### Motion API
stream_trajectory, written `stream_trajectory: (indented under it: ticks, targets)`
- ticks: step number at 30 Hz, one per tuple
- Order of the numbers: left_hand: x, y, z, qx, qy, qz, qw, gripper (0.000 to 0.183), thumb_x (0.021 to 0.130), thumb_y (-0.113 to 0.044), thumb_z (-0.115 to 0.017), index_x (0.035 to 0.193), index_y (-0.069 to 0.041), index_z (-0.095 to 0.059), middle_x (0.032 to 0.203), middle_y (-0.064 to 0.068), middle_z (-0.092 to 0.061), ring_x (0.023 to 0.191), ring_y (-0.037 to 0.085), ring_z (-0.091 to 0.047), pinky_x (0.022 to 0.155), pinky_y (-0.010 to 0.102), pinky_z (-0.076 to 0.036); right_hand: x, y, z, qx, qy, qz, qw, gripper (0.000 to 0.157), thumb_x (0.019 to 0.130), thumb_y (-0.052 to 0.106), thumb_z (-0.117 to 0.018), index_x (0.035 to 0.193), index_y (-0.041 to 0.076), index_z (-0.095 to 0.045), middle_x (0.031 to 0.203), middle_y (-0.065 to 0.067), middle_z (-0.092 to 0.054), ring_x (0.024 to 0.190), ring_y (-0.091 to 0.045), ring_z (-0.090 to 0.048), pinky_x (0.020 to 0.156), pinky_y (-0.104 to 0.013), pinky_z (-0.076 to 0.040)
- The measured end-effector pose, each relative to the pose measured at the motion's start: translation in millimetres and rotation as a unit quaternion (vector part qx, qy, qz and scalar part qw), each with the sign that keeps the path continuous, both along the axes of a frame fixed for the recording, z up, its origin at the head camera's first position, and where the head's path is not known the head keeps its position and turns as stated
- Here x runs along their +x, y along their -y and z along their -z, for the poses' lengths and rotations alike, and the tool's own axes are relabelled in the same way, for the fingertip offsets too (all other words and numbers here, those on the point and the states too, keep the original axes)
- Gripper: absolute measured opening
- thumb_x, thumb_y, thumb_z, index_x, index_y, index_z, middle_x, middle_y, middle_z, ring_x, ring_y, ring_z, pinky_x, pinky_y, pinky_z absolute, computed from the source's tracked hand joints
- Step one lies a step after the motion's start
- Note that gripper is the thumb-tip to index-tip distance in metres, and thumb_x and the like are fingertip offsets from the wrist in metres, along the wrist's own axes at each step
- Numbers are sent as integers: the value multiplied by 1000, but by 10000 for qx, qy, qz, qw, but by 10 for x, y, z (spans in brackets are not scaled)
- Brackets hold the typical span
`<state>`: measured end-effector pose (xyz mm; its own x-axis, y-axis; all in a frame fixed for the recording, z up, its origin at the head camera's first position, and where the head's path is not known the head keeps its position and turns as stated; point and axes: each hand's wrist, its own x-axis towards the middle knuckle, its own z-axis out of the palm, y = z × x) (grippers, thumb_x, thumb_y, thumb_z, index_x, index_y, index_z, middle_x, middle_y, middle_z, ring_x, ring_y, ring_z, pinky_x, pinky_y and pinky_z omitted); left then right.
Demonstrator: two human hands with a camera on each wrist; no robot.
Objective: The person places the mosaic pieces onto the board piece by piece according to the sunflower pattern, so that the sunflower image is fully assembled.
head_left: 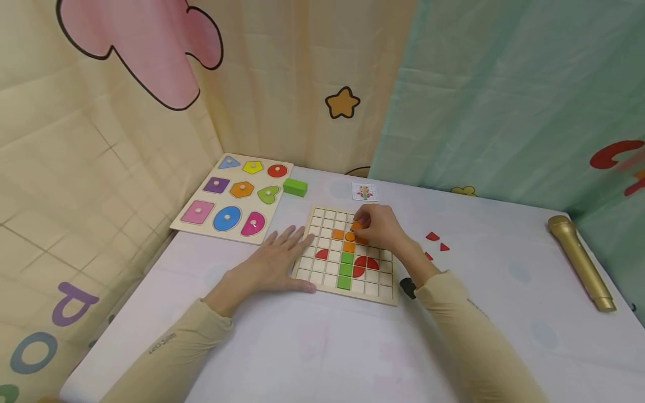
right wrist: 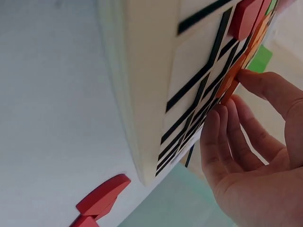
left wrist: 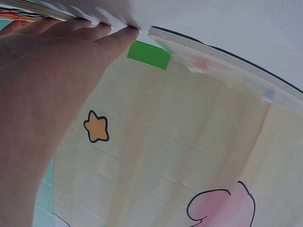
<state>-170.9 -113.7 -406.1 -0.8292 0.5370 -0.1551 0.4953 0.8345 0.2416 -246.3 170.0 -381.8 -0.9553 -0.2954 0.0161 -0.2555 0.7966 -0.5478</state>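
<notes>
A wooden grid board (head_left: 371,289) lies on the table with coloured tiles in its cells. My left hand (head_left: 274,260) rests along the board's left edge, fingers spread and thumb near the front corner. At the board's far part, my right hand (head_left: 378,226) pinches an orange tile (head_left: 356,226) between thumb and fingers. Orange tiles (head_left: 338,234) sit just beside it. Below them runs a column of green square tiles (head_left: 346,269). Red quarter-circle tiles (head_left: 359,266) flank the column. In the right wrist view, the fingertips are right at the orange tiles (right wrist: 229,82) on the board.
Behind the board lies a small pattern card (head_left: 364,192). A knobbed shape puzzle (head_left: 206,190) and a green block (head_left: 295,187) are at the back left. Loose red pieces (head_left: 432,236) lie right of the board. A gold microphone (head_left: 582,263) rests near the right edge.
</notes>
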Motion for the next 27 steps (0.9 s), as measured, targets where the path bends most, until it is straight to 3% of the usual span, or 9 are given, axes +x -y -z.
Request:
stream_trajectory:
  ticks: [21, 27]
  targets:
    - [5, 2, -26, 2, 1, 2, 10000, 119, 83, -82, -66, 171, -19, -17, 178, 10, -12, 165, 36, -6, 131, 62, -10, -69, 19, 31, -115, -38, -427, 9990, 12, 98, 9, -76, 109, 6, -78, 107, -9, -78, 99, -25, -69, 95, -40, -61]
    - [0, -5, -8, -3, -6, -14, 10000, 119, 82, -83, -66, 171, -20, -17, 178, 9, -11, 165, 35, -5, 132, 62, -9, -38, -68, 37, -118, -91, -360, 9992, 12, 100, 6, -72, 108, 7, -79, 108, -8, -77, 101, -25, -67, 96, -42, -60]
